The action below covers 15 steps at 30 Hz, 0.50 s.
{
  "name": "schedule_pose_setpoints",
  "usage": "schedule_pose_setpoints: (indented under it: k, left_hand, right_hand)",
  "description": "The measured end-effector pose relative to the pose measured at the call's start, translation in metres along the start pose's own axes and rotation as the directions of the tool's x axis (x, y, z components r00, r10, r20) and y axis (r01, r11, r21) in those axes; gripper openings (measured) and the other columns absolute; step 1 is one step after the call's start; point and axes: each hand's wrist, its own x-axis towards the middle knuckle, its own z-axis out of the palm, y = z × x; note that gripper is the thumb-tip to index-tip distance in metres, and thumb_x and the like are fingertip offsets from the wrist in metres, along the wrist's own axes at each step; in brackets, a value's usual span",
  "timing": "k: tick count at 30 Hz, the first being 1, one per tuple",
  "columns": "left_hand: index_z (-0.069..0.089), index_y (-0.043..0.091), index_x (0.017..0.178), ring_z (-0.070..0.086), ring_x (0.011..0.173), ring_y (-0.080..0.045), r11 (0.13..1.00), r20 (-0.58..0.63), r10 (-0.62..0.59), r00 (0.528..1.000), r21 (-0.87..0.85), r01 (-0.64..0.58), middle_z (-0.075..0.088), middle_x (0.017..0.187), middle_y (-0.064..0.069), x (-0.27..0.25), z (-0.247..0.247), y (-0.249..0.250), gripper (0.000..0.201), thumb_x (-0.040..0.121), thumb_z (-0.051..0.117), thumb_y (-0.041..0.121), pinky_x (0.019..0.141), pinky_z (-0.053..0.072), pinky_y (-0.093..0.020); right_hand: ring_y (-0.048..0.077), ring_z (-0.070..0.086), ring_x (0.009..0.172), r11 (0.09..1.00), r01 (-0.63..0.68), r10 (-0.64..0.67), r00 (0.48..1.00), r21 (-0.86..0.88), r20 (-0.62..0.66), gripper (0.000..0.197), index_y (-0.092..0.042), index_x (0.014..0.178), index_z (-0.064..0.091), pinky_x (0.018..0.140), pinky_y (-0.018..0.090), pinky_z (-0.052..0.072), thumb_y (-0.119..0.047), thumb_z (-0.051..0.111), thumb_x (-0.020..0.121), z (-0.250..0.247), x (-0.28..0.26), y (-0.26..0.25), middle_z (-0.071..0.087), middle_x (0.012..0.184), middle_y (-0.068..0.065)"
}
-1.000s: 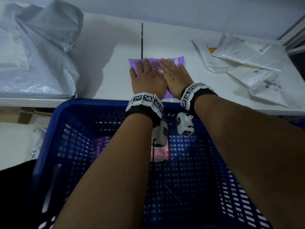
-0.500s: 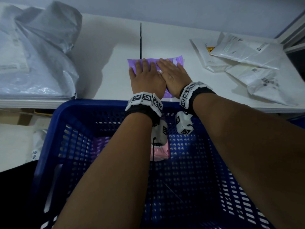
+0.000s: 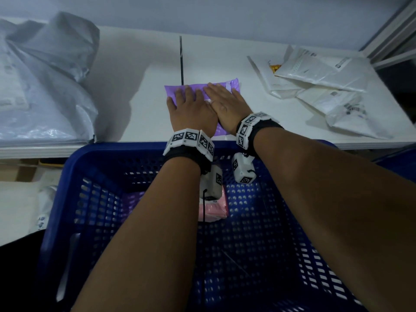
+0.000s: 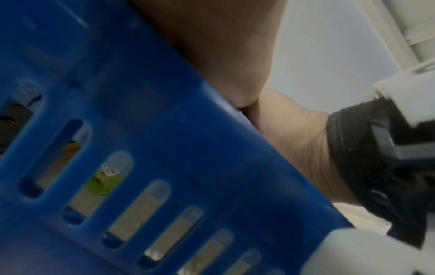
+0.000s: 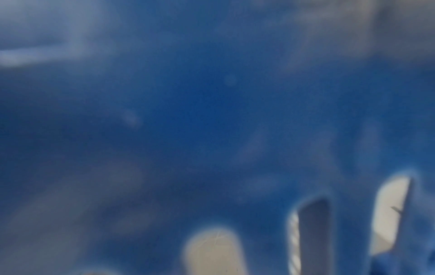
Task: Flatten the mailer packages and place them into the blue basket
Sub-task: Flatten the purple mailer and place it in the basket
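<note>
A purple mailer lies on the white table near its front edge. Both hands press flat on it, side by side: my left hand covers its left half, my right hand its right half, fingers straight. The blue basket stands just below the table edge, under my forearms. A pink mailer and a purple one lie inside it. The left wrist view shows the basket wall and the heels of both hands. The right wrist view is a blur of blue basket.
A large crumpled grey plastic bag fills the table's left side. Several white mailers lie piled at the right. A dark seam runs across the table behind the purple mailer. A metal frame post rises at the far right.
Both hands stay pressed on the purple mailer with hardly any shift; the view has only drifted slightly.
</note>
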Motion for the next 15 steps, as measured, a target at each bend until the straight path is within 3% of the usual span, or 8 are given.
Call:
schedule_pose_setpoints:
  k: [15]
  left_hand:
    - [0.023,0.018,0.157,0.012,0.151,-0.034,1.000,0.008,-0.004,1.000,0.003,0.004,0.018,0.165,-0.011,0.0020,0.0010,0.0000,0.058,0.103,0.023,0.038,0.122,0.007,-0.052]
  right_hand:
    - [0.009,0.005,0.153,1.000,0.002,-0.002,1.000,0.012,0.008,0.051,-0.023,0.158,0.017,0.124,0.040,-0.001,-0.036,0.018,0.109,-0.0016,-0.0012,-0.0009,0.011,0.167,-0.005]
